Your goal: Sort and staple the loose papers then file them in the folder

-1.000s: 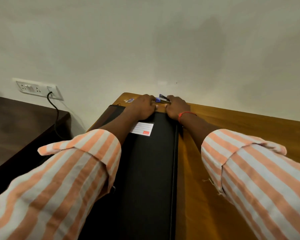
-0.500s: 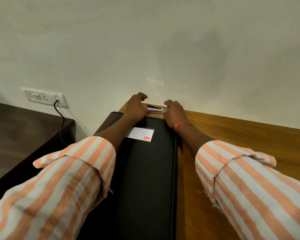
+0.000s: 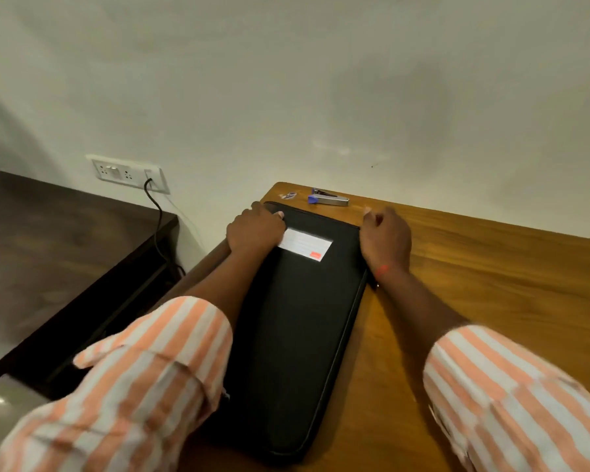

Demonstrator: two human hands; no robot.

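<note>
A closed black folder (image 3: pixel 297 335) with a white label (image 3: pixel 305 246) lies lengthwise on the wooden table (image 3: pixel 491 284). My left hand (image 3: pixel 254 231) rests on the folder's far left corner, with curled fingers at the far edge and the thumb down the left side. My right hand (image 3: pixel 385 241) sits beside the folder's far right corner, fingers loosely curled and slightly blurred, with nothing seen in it. A blue and silver stapler (image 3: pixel 328 198) lies free by the wall, beyond both hands. No loose papers show.
A small sticker or scrap (image 3: pixel 289 195) lies at the table's far left corner. A darker table (image 3: pixel 48 253) stands lower to the left. On the wall behind it is a socket plate (image 3: pixel 128 173) with a black cable plugged in.
Both hands have drawn back from the stapler at the table's far edge to the folder's far corners. The stapler now lies uncovered and untouched.
</note>
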